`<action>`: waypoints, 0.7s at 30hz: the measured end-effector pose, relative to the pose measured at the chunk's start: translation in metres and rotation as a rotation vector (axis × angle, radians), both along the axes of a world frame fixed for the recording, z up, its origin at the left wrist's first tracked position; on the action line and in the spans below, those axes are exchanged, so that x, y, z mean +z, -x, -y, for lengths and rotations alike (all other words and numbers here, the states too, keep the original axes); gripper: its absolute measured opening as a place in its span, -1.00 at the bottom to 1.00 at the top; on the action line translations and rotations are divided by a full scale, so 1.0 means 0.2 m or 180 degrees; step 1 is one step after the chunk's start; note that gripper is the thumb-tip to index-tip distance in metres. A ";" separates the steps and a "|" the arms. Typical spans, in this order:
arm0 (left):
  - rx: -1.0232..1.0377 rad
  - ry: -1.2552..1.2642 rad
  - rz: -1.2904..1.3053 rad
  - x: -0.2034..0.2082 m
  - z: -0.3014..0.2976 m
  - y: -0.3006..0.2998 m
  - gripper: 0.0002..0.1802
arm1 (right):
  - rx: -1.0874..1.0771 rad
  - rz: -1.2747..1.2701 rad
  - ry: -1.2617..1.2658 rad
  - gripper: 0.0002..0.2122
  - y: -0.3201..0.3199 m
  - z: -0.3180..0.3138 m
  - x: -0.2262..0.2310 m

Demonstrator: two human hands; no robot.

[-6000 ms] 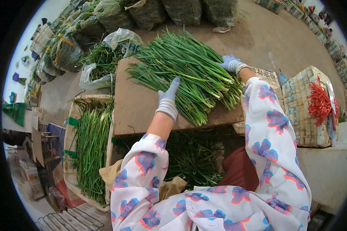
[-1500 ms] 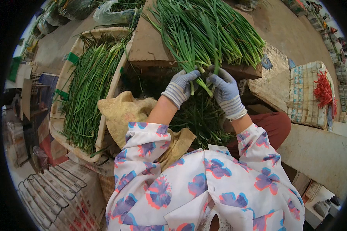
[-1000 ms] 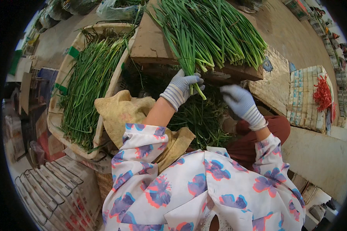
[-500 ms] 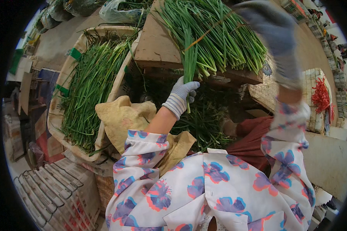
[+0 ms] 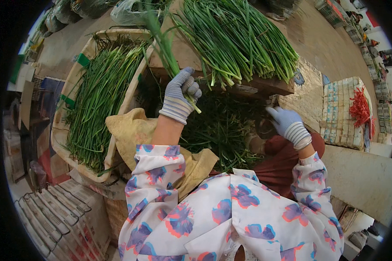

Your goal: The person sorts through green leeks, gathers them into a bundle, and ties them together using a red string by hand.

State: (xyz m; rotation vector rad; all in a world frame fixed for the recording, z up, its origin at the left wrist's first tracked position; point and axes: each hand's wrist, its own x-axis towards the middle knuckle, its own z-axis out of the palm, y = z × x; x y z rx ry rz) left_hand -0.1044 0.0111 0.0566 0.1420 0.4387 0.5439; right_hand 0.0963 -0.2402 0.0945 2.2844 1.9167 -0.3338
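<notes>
My left hand (image 5: 181, 93), in a grey-white striped glove, is closed around a small bunch of garlic chives (image 5: 166, 50). Their pale cut ends poke out below the fist and the green tips, smeared by motion, lean up and left. My right hand (image 5: 288, 123), gloved alike, hangs low on the right above my knee. Its forefinger points away from the palm, and I see nothing held in it. Ahead, a thick pile of garlic chives (image 5: 244, 43) lies on a brown box-like stand (image 5: 265, 85), stalk ends toward me.
At left stands a cream plastic crate (image 5: 59, 143) full of loose green leaves. Leaf scraps (image 5: 222, 130) heap up below the stand. A yellowish cloth (image 5: 128, 130) drapes beside the crate. Red ties (image 5: 360, 108) rest on a white stack (image 5: 342, 117) at right. Striped bundles (image 5: 65, 213) sit lower left.
My left hand moved left with the chives, tilting them away from the pile. My right hand swept down from above the pile to the right side; the thin brownish strand near it is gone from the pile.
</notes>
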 end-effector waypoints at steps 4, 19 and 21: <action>-0.0173 0.0109 -0.0502 0.06 0.03 -0.07 -0.91 | -0.0339 0.0145 -0.1498 -0.77 0.11 -0.48 0.01; -0.0689 -0.0165 -0.1314 -0.17 0.25 -0.09 -0.78 | -0.2296 -0.3103 -0.2548 -0.76 0.20 -0.30 -0.18; -0.0736 -0.0232 -0.1316 -0.15 0.20 -0.12 -0.75 | -0.1641 -0.2036 -0.2900 -0.74 0.17 -0.39 -0.13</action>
